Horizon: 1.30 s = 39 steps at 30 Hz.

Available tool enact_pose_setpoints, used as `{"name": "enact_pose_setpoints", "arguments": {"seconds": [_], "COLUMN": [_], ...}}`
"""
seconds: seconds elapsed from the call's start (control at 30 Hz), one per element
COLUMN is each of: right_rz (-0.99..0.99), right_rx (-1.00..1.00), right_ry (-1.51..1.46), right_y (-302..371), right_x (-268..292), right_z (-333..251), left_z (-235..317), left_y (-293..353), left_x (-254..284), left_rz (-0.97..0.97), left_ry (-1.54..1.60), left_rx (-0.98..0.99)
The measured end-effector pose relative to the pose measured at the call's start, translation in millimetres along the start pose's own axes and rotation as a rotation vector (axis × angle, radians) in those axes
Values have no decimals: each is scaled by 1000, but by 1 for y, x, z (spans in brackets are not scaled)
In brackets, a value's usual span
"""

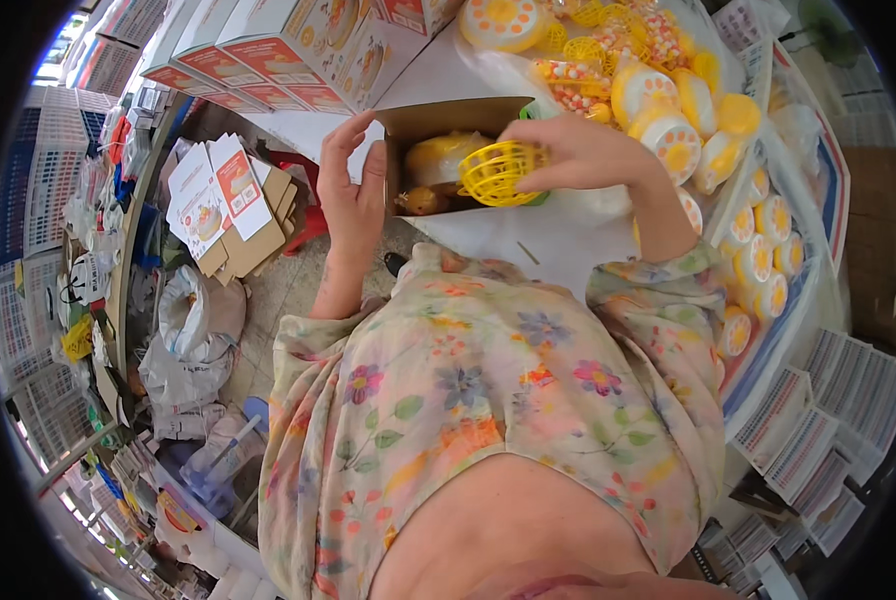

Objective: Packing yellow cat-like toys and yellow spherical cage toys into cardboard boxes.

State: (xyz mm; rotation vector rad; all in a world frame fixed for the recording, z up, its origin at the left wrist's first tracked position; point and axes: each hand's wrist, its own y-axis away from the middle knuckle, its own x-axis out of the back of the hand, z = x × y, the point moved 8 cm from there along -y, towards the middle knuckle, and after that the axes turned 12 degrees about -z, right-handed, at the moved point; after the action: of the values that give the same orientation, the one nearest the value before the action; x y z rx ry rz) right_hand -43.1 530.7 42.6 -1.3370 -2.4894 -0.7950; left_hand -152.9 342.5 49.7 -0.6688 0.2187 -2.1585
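An open cardboard box (453, 113) with a brown inside lies on the white table in front of me. My left hand (353, 185) grips its left end, the thumb near the opening. In my right hand (580, 155) is a small yellow plastic basket (496, 174) with a lattice wall, tilted over the right part of the box opening. Inside the box lie a yellow-and-white thing in clear wrap (446, 156) and a round brownish thing (423, 201). The basket hides the right side of the box's inside. Something bright green shows beside the box's right end.
Printed boxes (278, 50) stand stacked at the far left. Several yellow-and-white round toys (665, 143), yellow baskets and small red-and-white beads cover the table's right side. Flattened cartons (230, 205) lie on a red stool (314, 222), lower left, above a white plastic bag (190, 325).
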Motion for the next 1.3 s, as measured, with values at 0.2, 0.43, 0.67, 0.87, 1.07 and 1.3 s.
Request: {"name": "enact_pose_setpoints", "arguments": {"seconds": [0.2,0.43,0.67,0.87,1.07,1.3], "right_rz": [-150,-177,431,1113,977,779], "right_rx": [-181,-321,-94,-144,-114,-142], "right_ry": [363,745,582,-198,-116,-257], "right_y": [-63,-87,-54,-4,-44,-52], "right_x": [-30,-55,-56,-51,-97,-104], "right_z": [40,61,45,168,141,154], "left_z": [-16,-16,-77,-128,-123,-171], "left_y": [25,33,43,59,59,39], "left_x": [6,13,13,-37,-76,-62], "left_rz": [-10,-32,-46,-146,-347,-232], "left_ry": [77,-8,47,113,-633,-103], "left_rx": [77,98,224,382,363,339]}}
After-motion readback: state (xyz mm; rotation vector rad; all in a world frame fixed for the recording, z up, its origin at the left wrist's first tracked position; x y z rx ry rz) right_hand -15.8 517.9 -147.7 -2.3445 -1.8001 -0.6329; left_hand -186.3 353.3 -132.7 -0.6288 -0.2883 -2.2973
